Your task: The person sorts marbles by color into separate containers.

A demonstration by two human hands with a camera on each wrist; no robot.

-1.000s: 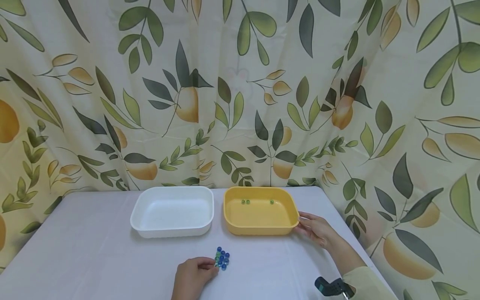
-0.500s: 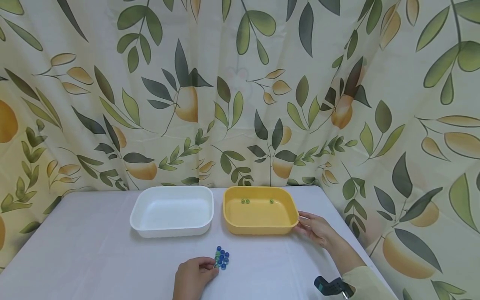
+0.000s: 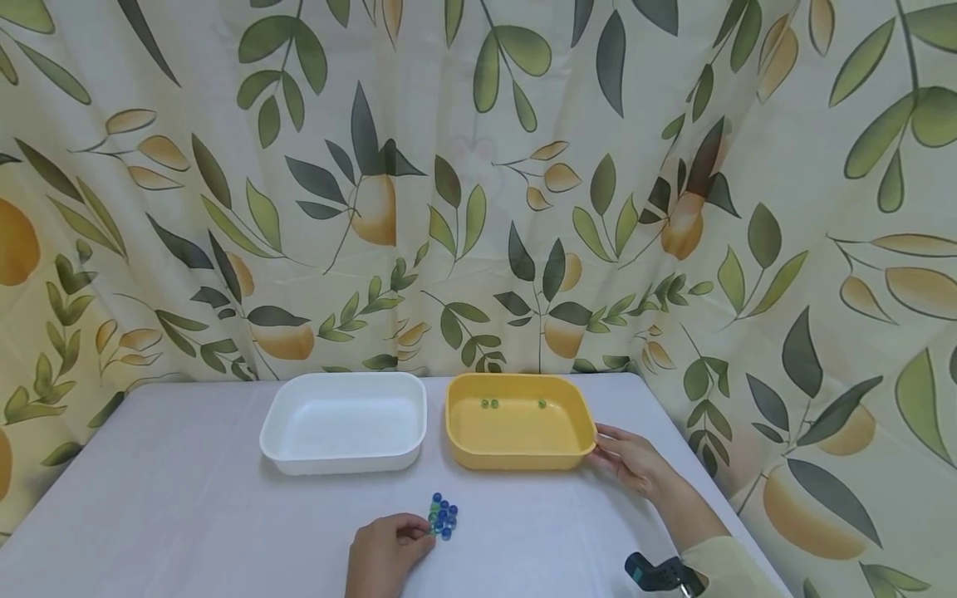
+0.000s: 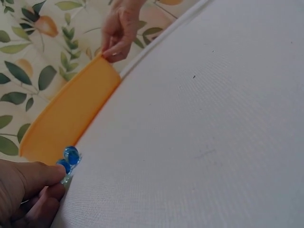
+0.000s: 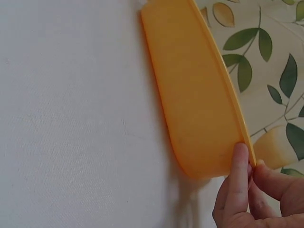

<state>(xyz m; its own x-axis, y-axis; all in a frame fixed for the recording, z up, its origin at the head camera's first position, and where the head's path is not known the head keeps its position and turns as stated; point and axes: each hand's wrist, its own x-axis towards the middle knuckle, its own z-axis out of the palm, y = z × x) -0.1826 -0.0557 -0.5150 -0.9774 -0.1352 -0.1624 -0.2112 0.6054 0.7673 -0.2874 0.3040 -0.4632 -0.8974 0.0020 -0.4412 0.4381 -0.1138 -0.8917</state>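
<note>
My left hand [image 3: 389, 552] is at the left side of a small cluster of blue and green glass marbles [image 3: 444, 515] on the white cloth. Its thumb and fingertips pinch at a green marble on the near edge, partly hidden by the fingers. Blue marbles [image 4: 71, 155] show just beyond the thumb in the left wrist view. With thumb and fingers, my right hand [image 3: 631, 461] grips the rim of a yellow tray [image 5: 190, 90] at its right end. Inside that tray lie three green marbles [image 3: 489, 404] near the back wall.
A white tray [image 3: 344, 463] stands left of the yellow one, with a narrow gap between them. Behind the table hangs a leaf-and-fruit patterned curtain [image 3: 463, 208]. A dark device [image 3: 664, 573] sits at the right wrist. White cloth [image 3: 187, 515] covers the table.
My left fingertips have shifted very slightly at the near edge of the marbles. The right hand and both trays stay in place.
</note>
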